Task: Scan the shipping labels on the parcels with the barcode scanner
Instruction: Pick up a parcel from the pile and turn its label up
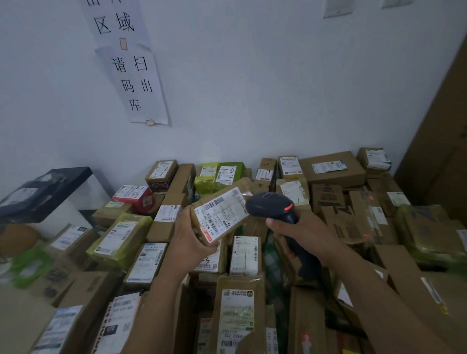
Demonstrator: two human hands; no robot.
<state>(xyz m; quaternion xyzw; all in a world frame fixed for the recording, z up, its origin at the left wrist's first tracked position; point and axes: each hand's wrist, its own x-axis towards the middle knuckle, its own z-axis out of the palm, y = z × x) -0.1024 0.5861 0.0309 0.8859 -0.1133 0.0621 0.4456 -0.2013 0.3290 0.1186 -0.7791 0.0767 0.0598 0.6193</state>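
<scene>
White wall (pixel 250 83) behind, two paper sheets taped up: upper sheet (pixel 115 22) reading 区域, lower sheet (pixel 139 84) reading 请扫码出库. Below, dense heap of labelled cardboard parcels (pixel 148 262), red box (pixel 134 197) and green-wrapped packs (pixel 219 174) among them, crowding both forearms. Left hand (pixel 192 239) gripping small brown parcel (pixel 198 223) raised above the heap, white shipping label (pixel 223 214) uppermost, print too small to read. Right hand (pixel 305 232) clamped round black barcode scanner (pixel 270 204), head just beside label, red light showing.
</scene>
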